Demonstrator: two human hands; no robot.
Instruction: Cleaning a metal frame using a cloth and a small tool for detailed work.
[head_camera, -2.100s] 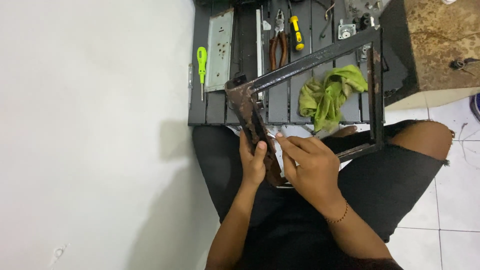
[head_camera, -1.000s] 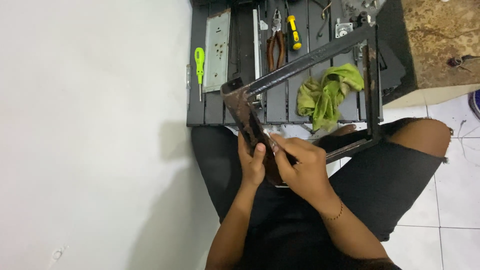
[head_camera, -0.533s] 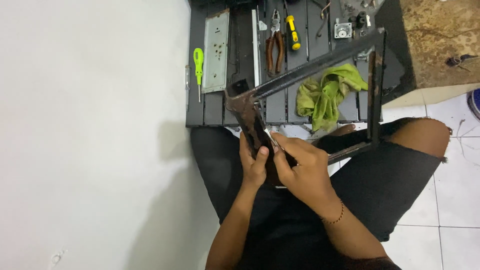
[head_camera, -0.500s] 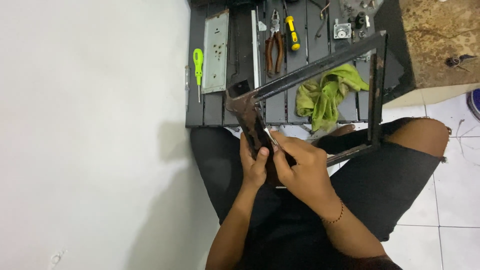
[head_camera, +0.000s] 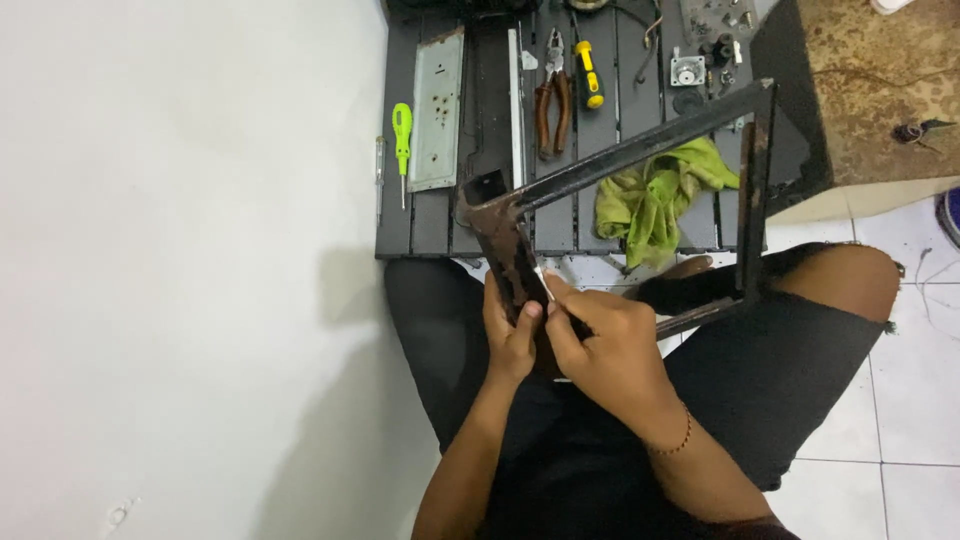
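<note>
The person sat on the tiled floor with a rusty rectangular metal frame (head_camera: 620, 160) propped across the lap, its far corner resting over the dark slatted desk (head_camera: 480, 230). The left hand (head_camera: 510, 335) was clenched around the frame's rusted near bar, thumb pressed on top, forearm rising straight from the bottom of the view. The right hand (head_camera: 605, 345) came in from the right with the wrist bent inward, a thin bracelet at the wrist, its fingers pinched around a small pale blade-like tool (head_camera: 543, 283) whose tip touched the bar just above the left thumb. The two hands were touching.

On the desk beyond the frame lay a crumpled green rag (head_camera: 660, 190), partly framed by the bars, brown-handled pliers (head_camera: 553, 100), a yellow-handled screwdriver (head_camera: 587, 72) beside them, a green-handled screwdriver (head_camera: 402, 135) near the left edge, and a grey metal plate (head_camera: 437, 110) between the green screwdriver and the pliers.
</note>
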